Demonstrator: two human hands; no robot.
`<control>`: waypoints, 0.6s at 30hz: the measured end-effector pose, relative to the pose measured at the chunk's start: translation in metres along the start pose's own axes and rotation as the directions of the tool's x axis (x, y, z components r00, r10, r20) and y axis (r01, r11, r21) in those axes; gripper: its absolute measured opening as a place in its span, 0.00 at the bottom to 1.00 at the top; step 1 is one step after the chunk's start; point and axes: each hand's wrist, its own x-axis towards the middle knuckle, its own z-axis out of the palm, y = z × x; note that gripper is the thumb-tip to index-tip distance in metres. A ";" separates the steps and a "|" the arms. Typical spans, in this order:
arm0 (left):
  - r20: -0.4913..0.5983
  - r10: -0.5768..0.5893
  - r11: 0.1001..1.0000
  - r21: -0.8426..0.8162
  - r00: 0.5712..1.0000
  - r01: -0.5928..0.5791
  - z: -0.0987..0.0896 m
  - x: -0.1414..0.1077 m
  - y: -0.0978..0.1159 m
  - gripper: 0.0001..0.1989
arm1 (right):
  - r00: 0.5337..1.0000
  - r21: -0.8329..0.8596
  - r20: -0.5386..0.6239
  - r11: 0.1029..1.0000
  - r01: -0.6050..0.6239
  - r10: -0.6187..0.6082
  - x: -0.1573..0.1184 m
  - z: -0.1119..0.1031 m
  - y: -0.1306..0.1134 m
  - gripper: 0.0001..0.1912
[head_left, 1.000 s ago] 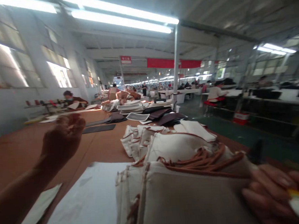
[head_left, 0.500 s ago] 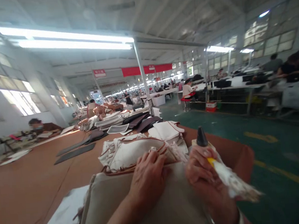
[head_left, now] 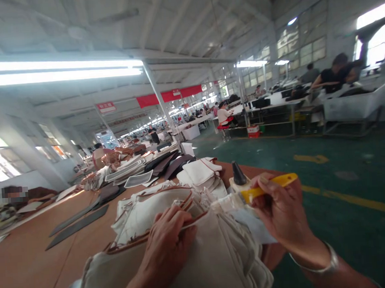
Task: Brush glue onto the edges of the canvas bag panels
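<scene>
Before us a stack of canvas bag panels [head_left: 187,270] lies on the long worktable [head_left: 19,254], our left hand [head_left: 168,245] on top of it and our right hand [head_left: 278,212], around a tool handle [head_left: 268,186], just to its right. Folded fabric pieces [head_left: 200,171] lie behind the stack, and piled panels [head_left: 126,176] lie farther along the table. The floor [head_left: 357,221] spreads to our right, with rows of work tables [head_left: 268,106] beyond it.
</scene>
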 end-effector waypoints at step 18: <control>-0.194 0.167 0.971 -0.139 0.967 -0.196 -0.001 -0.001 0.001 0.06 | 0.933 -0.247 0.293 0.926 0.285 -0.209 0.021 0.009 -0.008 0.12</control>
